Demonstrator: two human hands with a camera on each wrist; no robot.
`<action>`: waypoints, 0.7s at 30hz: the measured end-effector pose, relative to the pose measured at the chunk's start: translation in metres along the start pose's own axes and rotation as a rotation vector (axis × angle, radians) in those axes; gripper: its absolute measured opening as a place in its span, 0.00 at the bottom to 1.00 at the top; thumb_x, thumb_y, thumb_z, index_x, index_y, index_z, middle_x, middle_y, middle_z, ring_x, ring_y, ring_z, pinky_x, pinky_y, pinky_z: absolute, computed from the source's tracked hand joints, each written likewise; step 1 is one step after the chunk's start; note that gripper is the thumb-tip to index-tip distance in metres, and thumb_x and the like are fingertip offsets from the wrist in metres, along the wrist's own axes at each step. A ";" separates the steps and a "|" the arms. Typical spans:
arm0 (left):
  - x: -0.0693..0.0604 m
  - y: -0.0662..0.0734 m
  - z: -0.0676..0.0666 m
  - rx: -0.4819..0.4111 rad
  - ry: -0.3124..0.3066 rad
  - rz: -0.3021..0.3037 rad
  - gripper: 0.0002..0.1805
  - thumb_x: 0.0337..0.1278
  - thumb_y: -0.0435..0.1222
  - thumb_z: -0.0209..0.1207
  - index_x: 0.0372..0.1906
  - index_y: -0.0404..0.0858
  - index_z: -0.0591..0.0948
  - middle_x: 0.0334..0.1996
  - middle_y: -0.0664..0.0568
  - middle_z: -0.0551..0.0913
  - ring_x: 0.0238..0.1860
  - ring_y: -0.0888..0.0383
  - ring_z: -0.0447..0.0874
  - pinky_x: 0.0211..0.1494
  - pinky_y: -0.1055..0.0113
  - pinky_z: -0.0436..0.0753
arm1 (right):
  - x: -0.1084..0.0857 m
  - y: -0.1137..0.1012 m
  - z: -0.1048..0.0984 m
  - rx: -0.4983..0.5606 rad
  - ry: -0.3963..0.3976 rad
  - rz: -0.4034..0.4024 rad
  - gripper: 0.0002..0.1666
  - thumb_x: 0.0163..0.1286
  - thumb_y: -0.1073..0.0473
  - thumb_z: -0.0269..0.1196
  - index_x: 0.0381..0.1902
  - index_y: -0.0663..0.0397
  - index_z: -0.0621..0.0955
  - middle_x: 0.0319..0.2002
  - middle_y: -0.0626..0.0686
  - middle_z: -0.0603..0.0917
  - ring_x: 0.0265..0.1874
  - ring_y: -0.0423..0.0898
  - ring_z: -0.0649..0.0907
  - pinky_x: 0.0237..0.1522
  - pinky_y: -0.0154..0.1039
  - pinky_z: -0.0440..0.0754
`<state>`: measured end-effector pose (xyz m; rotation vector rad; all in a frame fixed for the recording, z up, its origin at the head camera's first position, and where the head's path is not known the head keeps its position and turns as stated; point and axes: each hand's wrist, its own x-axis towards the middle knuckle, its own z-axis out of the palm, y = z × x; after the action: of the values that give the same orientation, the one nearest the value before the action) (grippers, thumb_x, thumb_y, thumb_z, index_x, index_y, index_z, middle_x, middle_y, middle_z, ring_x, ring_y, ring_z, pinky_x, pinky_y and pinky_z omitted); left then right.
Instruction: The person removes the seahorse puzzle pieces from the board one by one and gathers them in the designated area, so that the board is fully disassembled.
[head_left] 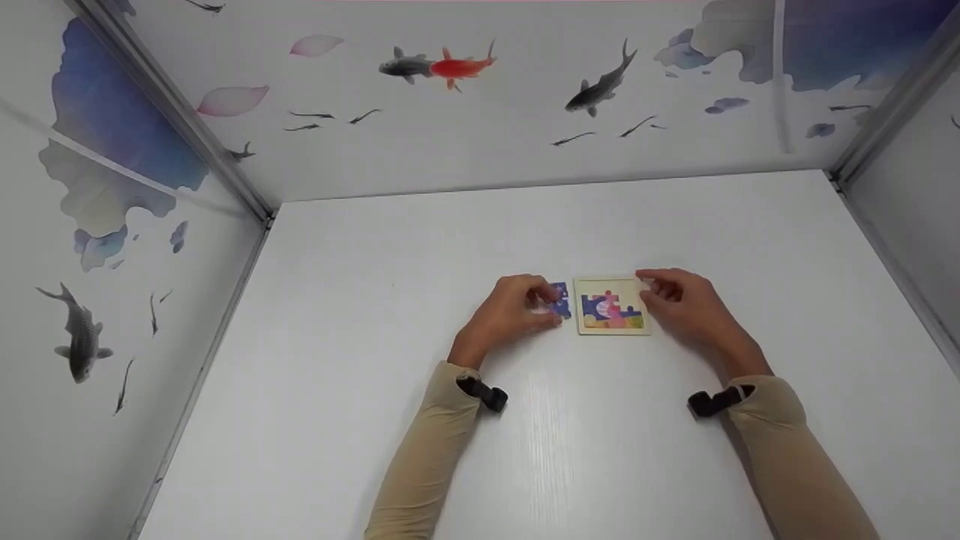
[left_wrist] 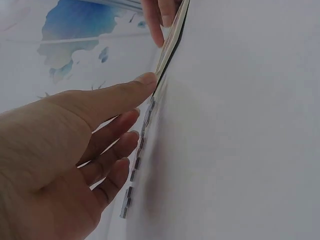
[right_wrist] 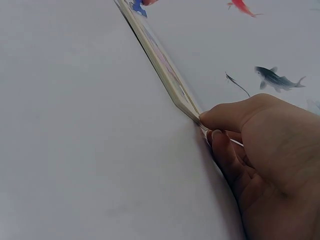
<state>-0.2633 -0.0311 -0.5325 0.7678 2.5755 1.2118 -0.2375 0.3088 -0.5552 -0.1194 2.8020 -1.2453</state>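
A square puzzle frame (head_left: 613, 333) lies on the table, its lower part filled with blue, pink, yellow and green pieces; its upper part shows bare. Loose blue pieces (head_left: 561, 301) lie just left of it. My left hand (head_left: 517, 304) bends its fingers loosely over them; in the left wrist view the fingertips are beside the thin row of pieces (left_wrist: 137, 162), the thumb near the frame's edge. My right hand (head_left: 690, 311) holds the frame's right side between thumb and fingers, and in the right wrist view the thumb is at the corner of the frame (right_wrist: 165, 75).
The white table (head_left: 337, 375) extends around the frame and hands. White panels (head_left: 517, 142) with painted fish and petals stand behind it and at both sides. A dark wrist camera (head_left: 491, 397) sits on the left wrist, another (head_left: 709, 403) on the right.
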 end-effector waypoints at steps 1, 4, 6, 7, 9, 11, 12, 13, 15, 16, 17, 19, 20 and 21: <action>0.000 -0.001 0.000 0.002 -0.007 -0.004 0.16 0.62 0.39 0.78 0.51 0.41 0.89 0.48 0.51 0.88 0.50 0.54 0.83 0.55 0.66 0.82 | 0.000 0.000 0.000 -0.003 0.001 0.000 0.27 0.81 0.49 0.65 0.75 0.40 0.80 0.49 0.54 0.81 0.47 0.50 0.77 0.46 0.29 0.77; -0.001 -0.003 0.000 0.019 -0.019 -0.015 0.14 0.61 0.39 0.78 0.50 0.42 0.90 0.47 0.53 0.87 0.50 0.56 0.82 0.55 0.66 0.81 | 0.000 0.000 0.000 -0.005 -0.001 -0.007 0.28 0.82 0.49 0.65 0.76 0.41 0.80 0.49 0.54 0.81 0.47 0.51 0.77 0.46 0.29 0.76; -0.001 -0.004 0.000 0.025 -0.022 -0.021 0.14 0.62 0.39 0.77 0.49 0.42 0.90 0.47 0.53 0.87 0.50 0.56 0.82 0.55 0.66 0.81 | 0.000 0.001 0.000 -0.005 -0.002 -0.011 0.28 0.82 0.49 0.65 0.76 0.41 0.80 0.49 0.54 0.81 0.47 0.51 0.77 0.46 0.30 0.76; -0.001 -0.004 0.000 0.026 -0.022 -0.022 0.13 0.63 0.39 0.77 0.50 0.42 0.90 0.47 0.52 0.87 0.50 0.56 0.82 0.55 0.66 0.81 | 0.000 0.001 0.000 -0.006 -0.003 -0.011 0.28 0.82 0.48 0.65 0.76 0.41 0.79 0.49 0.54 0.81 0.47 0.51 0.77 0.46 0.29 0.76; -0.001 -0.003 0.001 0.022 -0.022 -0.027 0.13 0.64 0.39 0.76 0.50 0.41 0.90 0.48 0.51 0.87 0.50 0.55 0.82 0.56 0.65 0.81 | 0.000 0.000 0.000 -0.006 -0.005 -0.006 0.28 0.82 0.47 0.64 0.76 0.40 0.79 0.49 0.54 0.81 0.47 0.51 0.77 0.47 0.29 0.77; -0.001 -0.002 0.002 0.019 -0.019 -0.026 0.12 0.65 0.38 0.75 0.51 0.40 0.90 0.48 0.50 0.87 0.51 0.55 0.82 0.56 0.65 0.81 | -0.001 0.000 -0.001 -0.004 -0.006 0.000 0.28 0.82 0.46 0.64 0.76 0.39 0.79 0.50 0.54 0.81 0.48 0.50 0.77 0.47 0.29 0.77; 0.000 -0.002 0.002 0.018 -0.018 -0.025 0.12 0.65 0.37 0.75 0.51 0.40 0.90 0.48 0.50 0.87 0.51 0.55 0.82 0.56 0.66 0.81 | -0.001 -0.001 -0.001 -0.003 -0.007 0.004 0.28 0.82 0.45 0.64 0.76 0.39 0.79 0.50 0.53 0.81 0.48 0.50 0.77 0.47 0.29 0.76; 0.000 -0.002 0.003 0.018 -0.018 -0.023 0.12 0.66 0.37 0.75 0.51 0.40 0.90 0.48 0.50 0.87 0.51 0.56 0.82 0.56 0.66 0.81 | -0.001 -0.001 -0.001 -0.002 -0.007 0.006 0.28 0.82 0.45 0.64 0.76 0.38 0.79 0.50 0.53 0.81 0.48 0.50 0.77 0.47 0.29 0.76; 0.001 -0.003 0.003 0.018 -0.017 -0.020 0.11 0.66 0.37 0.75 0.50 0.40 0.90 0.48 0.51 0.87 0.50 0.57 0.82 0.56 0.66 0.82 | -0.001 -0.002 -0.001 0.000 -0.007 0.006 0.28 0.82 0.45 0.64 0.76 0.38 0.79 0.50 0.53 0.81 0.48 0.50 0.77 0.47 0.29 0.76; 0.001 -0.003 0.004 0.019 -0.015 -0.019 0.11 0.66 0.37 0.74 0.50 0.40 0.90 0.48 0.51 0.87 0.49 0.58 0.82 0.56 0.67 0.82 | -0.001 -0.002 -0.001 0.002 -0.008 0.006 0.28 0.82 0.45 0.64 0.76 0.38 0.79 0.50 0.54 0.81 0.48 0.50 0.77 0.47 0.29 0.76; 0.001 -0.003 0.004 0.023 -0.014 -0.020 0.11 0.66 0.37 0.74 0.50 0.41 0.90 0.47 0.52 0.87 0.49 0.59 0.81 0.56 0.67 0.82 | -0.001 -0.002 -0.001 0.002 -0.009 0.006 0.28 0.82 0.45 0.64 0.76 0.38 0.79 0.50 0.54 0.81 0.48 0.50 0.77 0.47 0.28 0.76; 0.001 -0.003 0.004 0.032 -0.008 -0.025 0.11 0.67 0.37 0.74 0.50 0.41 0.90 0.47 0.53 0.86 0.49 0.60 0.81 0.56 0.67 0.82 | -0.001 -0.001 -0.001 0.003 -0.010 -0.003 0.28 0.82 0.46 0.64 0.76 0.40 0.79 0.50 0.54 0.81 0.48 0.51 0.77 0.47 0.28 0.76; 0.001 -0.003 0.004 0.036 -0.004 -0.028 0.10 0.67 0.38 0.74 0.50 0.41 0.91 0.47 0.54 0.86 0.49 0.60 0.81 0.56 0.67 0.82 | -0.001 0.000 0.000 0.003 -0.010 -0.003 0.28 0.82 0.47 0.64 0.76 0.40 0.79 0.50 0.54 0.81 0.48 0.50 0.77 0.47 0.28 0.76; 0.002 -0.003 0.005 0.040 -0.001 -0.029 0.10 0.67 0.38 0.74 0.50 0.41 0.91 0.47 0.54 0.86 0.49 0.60 0.81 0.56 0.67 0.82 | -0.001 0.000 0.000 0.003 -0.010 -0.005 0.28 0.82 0.47 0.64 0.76 0.41 0.79 0.49 0.54 0.81 0.48 0.51 0.77 0.47 0.28 0.76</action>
<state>-0.2639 -0.0287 -0.5378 0.7357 2.6084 1.1537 -0.2369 0.3090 -0.5550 -0.1325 2.7926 -1.2464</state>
